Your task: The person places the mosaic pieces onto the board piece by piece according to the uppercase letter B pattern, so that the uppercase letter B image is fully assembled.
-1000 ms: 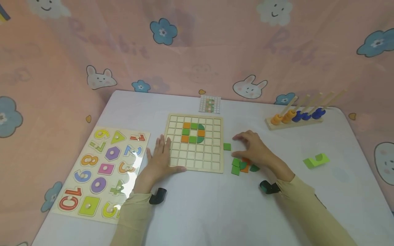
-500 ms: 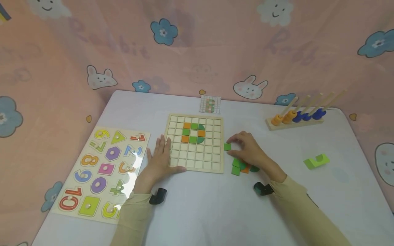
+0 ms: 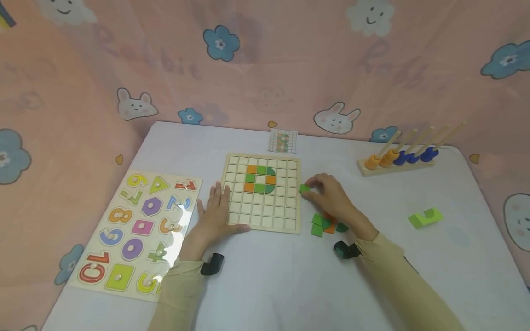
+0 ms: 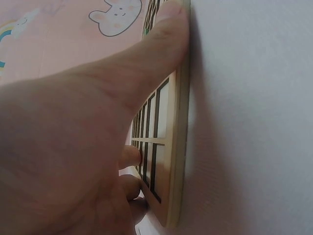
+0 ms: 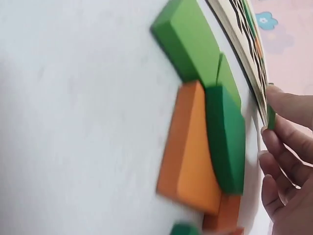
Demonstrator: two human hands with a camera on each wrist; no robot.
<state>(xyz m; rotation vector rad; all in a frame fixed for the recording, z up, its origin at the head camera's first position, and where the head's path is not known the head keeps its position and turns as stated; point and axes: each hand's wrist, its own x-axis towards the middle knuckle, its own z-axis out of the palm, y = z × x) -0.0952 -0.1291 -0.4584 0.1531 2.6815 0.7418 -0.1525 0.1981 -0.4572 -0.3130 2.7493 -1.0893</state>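
Observation:
A wooden grid board (image 3: pixel 265 211) lies mid-table, with orange squares, green squares and dark green quarter-round tiles set in a ring in its upper middle. My left hand (image 3: pixel 213 216) rests on the board's left edge and lower left corner, fingers straight and thumb spread; the left wrist view shows the thumb (image 4: pixel 161 44) lying over the rim. At the right edge of the board, my right hand (image 3: pixel 331 196) pinches a light green square tile (image 3: pixel 304 188) between thumb and fingers. Loose tiles (image 3: pixel 317 229) in green, dark green and orange lie in a pile below that hand.
A small pattern card (image 3: pixel 283 140) lies behind the board. To the left is a number and shape puzzle (image 3: pixel 136 234), partly under the left sleeve. A bead stacker (image 3: pixel 397 163) stands at the back right, with a light green notched block (image 3: pixel 425 217) in front of it.
My right hand has moved left to the green square tile, pinched it and lifted it slightly away from me at the board's edge. The left hand has stayed in place.

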